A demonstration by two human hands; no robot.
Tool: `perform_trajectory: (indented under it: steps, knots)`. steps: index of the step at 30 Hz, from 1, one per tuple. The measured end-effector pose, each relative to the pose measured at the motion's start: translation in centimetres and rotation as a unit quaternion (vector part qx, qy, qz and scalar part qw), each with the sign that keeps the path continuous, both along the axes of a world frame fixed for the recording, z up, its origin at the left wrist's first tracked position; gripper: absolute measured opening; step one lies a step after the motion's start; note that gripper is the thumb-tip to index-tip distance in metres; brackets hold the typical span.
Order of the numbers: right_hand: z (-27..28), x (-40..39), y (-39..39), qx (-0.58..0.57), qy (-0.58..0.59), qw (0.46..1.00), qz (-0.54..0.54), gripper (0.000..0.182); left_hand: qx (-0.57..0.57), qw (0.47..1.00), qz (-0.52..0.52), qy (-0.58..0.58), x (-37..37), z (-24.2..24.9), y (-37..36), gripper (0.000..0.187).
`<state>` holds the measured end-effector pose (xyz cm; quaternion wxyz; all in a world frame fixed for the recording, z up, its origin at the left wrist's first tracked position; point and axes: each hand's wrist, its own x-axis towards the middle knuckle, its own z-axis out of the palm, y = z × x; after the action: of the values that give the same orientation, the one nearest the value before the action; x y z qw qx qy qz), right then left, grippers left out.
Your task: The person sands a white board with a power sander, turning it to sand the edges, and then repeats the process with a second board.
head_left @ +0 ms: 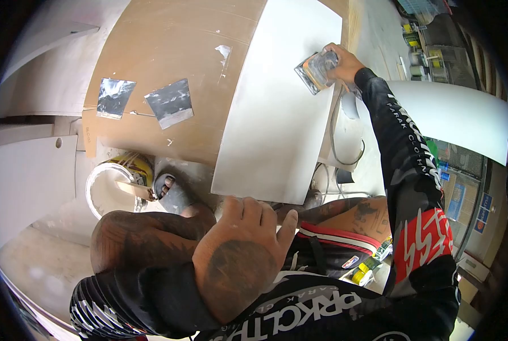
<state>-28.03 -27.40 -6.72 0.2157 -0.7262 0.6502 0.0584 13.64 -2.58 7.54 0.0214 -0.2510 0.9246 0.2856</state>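
Note:
My right hand is wrapped round a dusty grey-and-orange electric sander. The sander rests on a long white panel, close to its right edge. My left hand is back up at the panel's near end, with its fingers stretched out and the thumb apart. Its fingertips are right at the near edge, and no tool shows in it. Under the panel lies a brown cardboard sheet. Two dark, white-smeared sandpaper sheets lie on it, a left one and a right one.
A bucket with a whitish inside and a flat stick across it stands left of my legs. A grey cable loops on the right, near another white panel. A pale board stands at the left; cans sit at the upper right.

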Motion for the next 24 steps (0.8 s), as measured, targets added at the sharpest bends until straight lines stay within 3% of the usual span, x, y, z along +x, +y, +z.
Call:
perform_trajectory:
  steps: [8,17,24]
  knots:
    - [-0.4,5.0,-4.0,-0.037,0.026,0.998,0.048,0.065,-0.033,0.999,-0.011,0.007,0.0,0.1,-0.1,0.048]
    - [-2.2,10.2,-5.7,-0.084,0.026,0.987,0.134,0.069,0.023,0.999,-0.035,-0.021,-1.2,0.8,-0.8,0.066]
    - [-0.8,12.8,1.4,-0.049,-0.029,0.986,0.159,0.06,0.04,0.998,-0.046,-0.035,-1.8,0.7,-0.9,0.071]
